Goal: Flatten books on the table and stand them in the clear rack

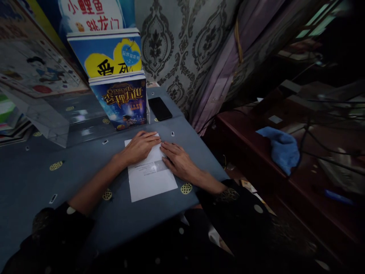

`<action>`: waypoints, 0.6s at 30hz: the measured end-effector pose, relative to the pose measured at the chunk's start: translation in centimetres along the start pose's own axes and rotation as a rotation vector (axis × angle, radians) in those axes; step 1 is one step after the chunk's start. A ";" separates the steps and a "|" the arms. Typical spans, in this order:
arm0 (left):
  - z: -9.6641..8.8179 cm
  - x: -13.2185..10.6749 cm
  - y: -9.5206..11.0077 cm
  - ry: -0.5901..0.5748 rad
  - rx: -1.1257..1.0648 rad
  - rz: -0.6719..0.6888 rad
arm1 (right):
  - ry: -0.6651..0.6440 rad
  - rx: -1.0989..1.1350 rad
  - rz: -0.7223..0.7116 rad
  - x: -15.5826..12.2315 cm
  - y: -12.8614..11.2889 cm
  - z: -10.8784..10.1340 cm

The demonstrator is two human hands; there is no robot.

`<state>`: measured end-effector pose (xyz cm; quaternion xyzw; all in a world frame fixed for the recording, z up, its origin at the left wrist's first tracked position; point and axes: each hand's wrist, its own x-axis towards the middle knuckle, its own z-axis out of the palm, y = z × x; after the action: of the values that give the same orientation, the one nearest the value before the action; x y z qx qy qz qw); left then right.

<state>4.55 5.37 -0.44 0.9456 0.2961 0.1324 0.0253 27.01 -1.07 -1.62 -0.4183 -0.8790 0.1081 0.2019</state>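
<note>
Our left hand (141, 146) lies flat, palm down, across the far end of a white sheet of paper (151, 182), with the fingers stretched out to the right. Our right hand (178, 160) rests the same way on the sheet's right edge, and its fingertips nearly meet those of the left. Neither hand grips anything. Both are spread open and bearing down, which we judge keeps the sheet flat and stops it sliding on the cloth. Whether the far end is folded under our palms we cannot tell.

The paper lies in the middle of the worktop (57, 179), close to our body, and its near half is bare apart from a few faint printed lines.

Just beyond our hands a dark blue book (121, 104) stands upright facing us, with a blue and yellow book (110, 55) above it. They are probably propped that way so the covers can be read. A black phone (159, 108) lies flat beside the lower book, out of the way of the sheet. To the left is a clear plastic stand (48, 118).

On the right a curtain (216, 64) hangs by the patterned wall. Past it a blue rag (281, 148) is slumped on a dark wooden cabinet (245, 140).
</note>
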 end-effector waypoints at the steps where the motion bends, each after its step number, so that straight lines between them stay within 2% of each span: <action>1: 0.0 0.0 0.2 -0.003 -0.001 0.005 | -0.005 0.004 0.002 -0.2 -0.1 -0.1; 9: -0.5 -0.3 1.9 -0.036 0.000 -0.008 | -0.087 0.027 -0.046 -2.1 -0.7 -1.0; 14: -0.3 -0.4 1.9 -0.026 -0.004 -0.021 | -0.238 0.041 -0.176 -3.6 -1.0 -2.0; 18: -0.1 -0.4 1.8 -0.021 0.002 -0.041 | -0.280 0.030 -0.187 -3.9 -1.1 -2.8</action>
<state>5.18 3.60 -0.18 0.9407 0.3152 0.1218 0.0301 29.73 -4.68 0.24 -0.3124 -0.9319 0.1592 0.0931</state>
